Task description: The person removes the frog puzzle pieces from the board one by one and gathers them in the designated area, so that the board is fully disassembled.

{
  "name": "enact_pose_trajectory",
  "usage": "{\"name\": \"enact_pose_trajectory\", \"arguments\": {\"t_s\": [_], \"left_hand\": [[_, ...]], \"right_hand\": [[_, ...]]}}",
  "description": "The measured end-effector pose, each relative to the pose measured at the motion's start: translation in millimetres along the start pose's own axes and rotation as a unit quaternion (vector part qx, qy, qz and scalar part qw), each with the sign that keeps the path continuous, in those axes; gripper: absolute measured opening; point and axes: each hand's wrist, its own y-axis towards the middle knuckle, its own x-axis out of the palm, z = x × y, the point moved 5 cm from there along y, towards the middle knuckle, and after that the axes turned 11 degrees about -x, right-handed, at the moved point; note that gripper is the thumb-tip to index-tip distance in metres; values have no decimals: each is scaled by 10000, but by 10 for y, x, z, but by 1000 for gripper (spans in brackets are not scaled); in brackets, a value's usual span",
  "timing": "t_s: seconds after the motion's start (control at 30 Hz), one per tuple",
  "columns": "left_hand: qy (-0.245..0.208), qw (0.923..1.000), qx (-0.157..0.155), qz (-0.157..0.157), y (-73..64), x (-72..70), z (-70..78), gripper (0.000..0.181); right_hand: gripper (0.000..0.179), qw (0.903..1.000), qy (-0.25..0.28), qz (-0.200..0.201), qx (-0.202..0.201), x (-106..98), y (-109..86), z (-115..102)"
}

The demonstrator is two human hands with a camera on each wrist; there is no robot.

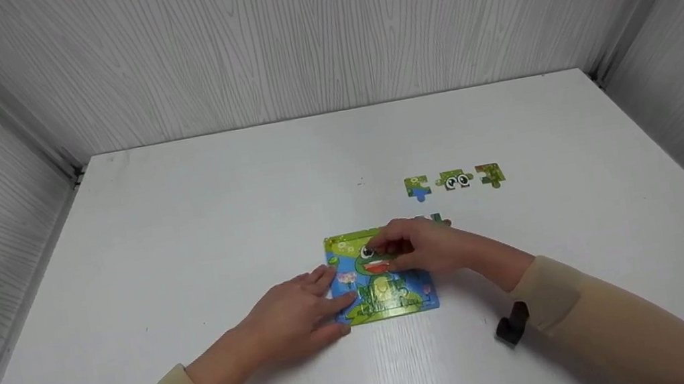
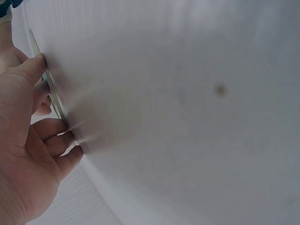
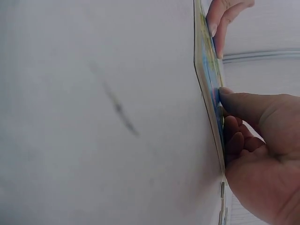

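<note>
A frog jigsaw puzzle [image 1: 384, 294] lies flat on the table, several pieces set in its lower part. My left hand [image 1: 296, 314] rests along its left edge, thumb at the lower corner, fingers fairly straight at the rim. In the left wrist view those fingertips [image 2: 61, 140] reach the table. Over the puzzle's upper right, my right hand [image 1: 428, 247] has thumb and index finger bent around a puzzle piece at the frog's mouth [image 1: 375, 267]; the hand hides part of it. In the right wrist view, the right thumb [image 3: 239, 103] touches the puzzle's surface, other fingers curled.
Behind the puzzle, three loose pieces lie in a row: a green and blue piece [image 1: 417, 187], a piece with eyes [image 1: 455, 180] and a green corner piece [image 1: 491, 174]. More loose puzzle [image 1: 437, 218] shows beyond the right hand. Pale panels [image 1: 318, 33] wall the table.
</note>
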Motion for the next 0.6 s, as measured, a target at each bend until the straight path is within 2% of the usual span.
{"name": "enact_pose_trajectory", "arguments": {"t_s": [0.37,0.6], "left_hand": [[-129,9999,9,-47,-7,26,-21,55],[-102,9997,-107,-187,2,21,-25,57]], "right_hand": [[38,9998,97,-143,-22,33,-1,-22],[36,9997,96,-203,21,19,5,-40]]}}
